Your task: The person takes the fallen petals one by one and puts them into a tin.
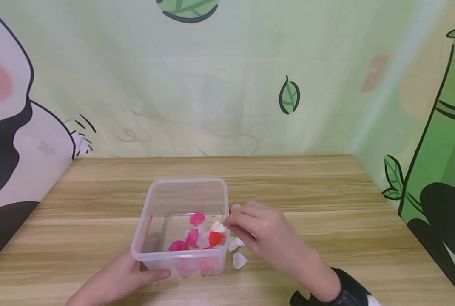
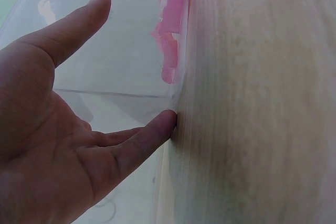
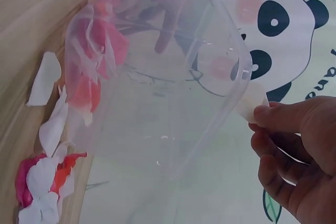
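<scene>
Box [image 1: 174, 256] was translucent plastic, smooth, glossy. Petals [image 1: 197, 219] inside looked matt, cloth-like. Table [image 1: 296, 182] looked wood-grained, smooth. Backdrop [image 1: 231, 85] along table's far edge looked like cloth.

the left wrist [image 1: 91, 293] is slanting in from the lower left, and the left hand [image 1: 126, 272] is holding its thumb [image 2: 73, 32] well apart from its fingers [image 2: 140, 144], all lying nearly straight. the right wrist [image 1: 321, 276] is angling in from the lower right; the right hand [image 1: 269, 233] is pinching between thumb [image 3: 286, 117] and fingertip, its back facing upward, the other fingers [image 3: 274, 179] bending inward.
</scene>
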Demonstrator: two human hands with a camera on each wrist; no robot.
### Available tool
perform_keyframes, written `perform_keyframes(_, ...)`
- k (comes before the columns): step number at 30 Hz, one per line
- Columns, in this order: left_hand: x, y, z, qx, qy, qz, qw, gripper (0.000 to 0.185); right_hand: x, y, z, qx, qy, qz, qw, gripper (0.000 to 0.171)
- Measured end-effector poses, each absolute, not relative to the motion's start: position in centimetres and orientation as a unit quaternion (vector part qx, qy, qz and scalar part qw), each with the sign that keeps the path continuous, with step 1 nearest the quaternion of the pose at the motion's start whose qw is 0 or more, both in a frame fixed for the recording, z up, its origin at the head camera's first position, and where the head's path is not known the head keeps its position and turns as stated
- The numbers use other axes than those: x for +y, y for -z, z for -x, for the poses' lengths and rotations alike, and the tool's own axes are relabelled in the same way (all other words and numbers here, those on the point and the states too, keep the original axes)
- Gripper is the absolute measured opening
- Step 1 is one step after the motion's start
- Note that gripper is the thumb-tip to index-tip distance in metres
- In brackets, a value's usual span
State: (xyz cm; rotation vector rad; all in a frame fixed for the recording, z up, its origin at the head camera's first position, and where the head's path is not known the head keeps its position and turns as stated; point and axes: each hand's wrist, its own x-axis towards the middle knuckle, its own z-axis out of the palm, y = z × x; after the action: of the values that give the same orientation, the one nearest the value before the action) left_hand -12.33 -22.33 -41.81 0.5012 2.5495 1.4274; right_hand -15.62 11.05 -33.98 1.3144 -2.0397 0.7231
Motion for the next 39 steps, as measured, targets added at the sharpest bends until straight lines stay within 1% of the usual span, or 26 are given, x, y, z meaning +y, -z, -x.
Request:
perform_keyframes(4, -22.4, 41.8, 12.2, 0.859, -0.474, -0.168, 0.092, 0.124, 10.6, 34.2, 15.7, -0.750, -0.263, -0.528, 0.300, 0.010)
perform_keyframes(7, -22.4, 41.8, 12.2, 0.860, -0.473, -0.176, 0.080, 0.125, 10.5, 34.4, 15.7, -0.744, -0.255, -0.539, 0.302, 0.007)
perform_keyframes(8, -22.4, 41.8, 12.2, 0.860, -0.472, -0.180, 0.076, 0.124, 10.4, 34.4, 15.7, -0.743, -0.254, -0.540, 0.304, 0.008)
perform_keyframes(10, -22.4, 41.8, 12.2, 0.860, -0.472, -0.182, 0.075, 0.124, 10.4, 34.5, 15.7, -0.743, -0.251, -0.540, 0.305, 0.015)
perform_keyframes(13, -22.4, 41.7, 12.0, 0.858, -0.474, -0.178, 0.091, 0.119, 10.4, 34.6, 15.6, -0.747, -0.251, -0.537, 0.303, 0.027)
perform_keyframes(14, -22.4, 41.7, 12.1, 0.857, -0.474, -0.177, 0.092, 0.120, 10.4, 34.6, 15.6, -0.748, -0.251, -0.534, 0.302, 0.028)
perform_keyframes(19, -22.4, 41.9, 12.2, 0.853, -0.480, -0.189, 0.077, 0.123, 10.7, 34.6, 15.6, -0.758, -0.262, -0.518, 0.297, 0.028)
perform_keyframes(25, -22.4, 42.0, 12.3, 0.854, -0.476, -0.198, 0.061, 0.124, 11.3, 34.8, 15.6, -0.798, -0.256, -0.465, 0.284, 0.025)
perform_keyframes(28, -22.4, 42.0, 12.2, 0.857, -0.472, -0.198, 0.058, 0.125, 11.5, 34.8, 15.6, -0.830, -0.237, -0.431, 0.265, 0.021)
perform_keyframes(31, -22.4, 42.0, 12.2, 0.856, -0.473, -0.200, 0.058, 0.125, 11.8, 34.7, 15.6, -0.865, -0.204, -0.400, 0.225, 0.016)
perform_keyframes(35, -22.4, 42.0, 12.3, 0.855, -0.473, -0.204, 0.053, 0.125, 12.1, 34.7, 15.5, -0.903, -0.161, -0.373, 0.141, 0.015)
perform_keyframes(39, -22.3, 41.9, 12.3, 0.856, -0.474, -0.201, 0.054, 0.125, 12.2, 34.8, 15.6, -0.918, -0.126, -0.370, 0.066, 0.015)
